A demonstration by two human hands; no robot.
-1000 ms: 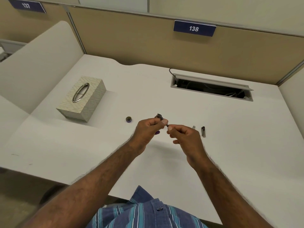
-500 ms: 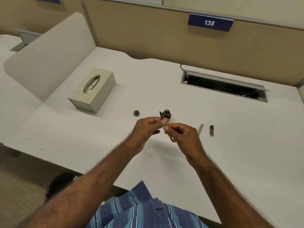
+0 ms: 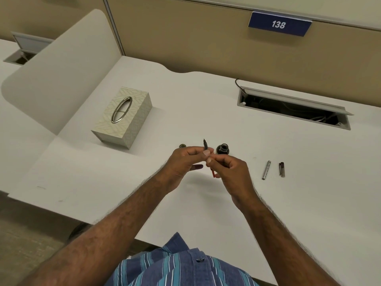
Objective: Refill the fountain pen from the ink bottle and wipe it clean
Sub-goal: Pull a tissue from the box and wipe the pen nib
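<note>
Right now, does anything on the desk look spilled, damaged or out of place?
No spill or damage shows. The ink bottle stands upright and uncapped, its cap left of the hands; pen barrel and pen cap lie apart on the right.

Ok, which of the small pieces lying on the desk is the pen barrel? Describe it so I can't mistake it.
Start at the open cable hatch set in the white desk, then come toward the person. Two small pieces lie side by side, right of the open ink bottle. The pen barrel is the left one: a plain silver tube, longer than the darker pen cap with its clip.
</note>
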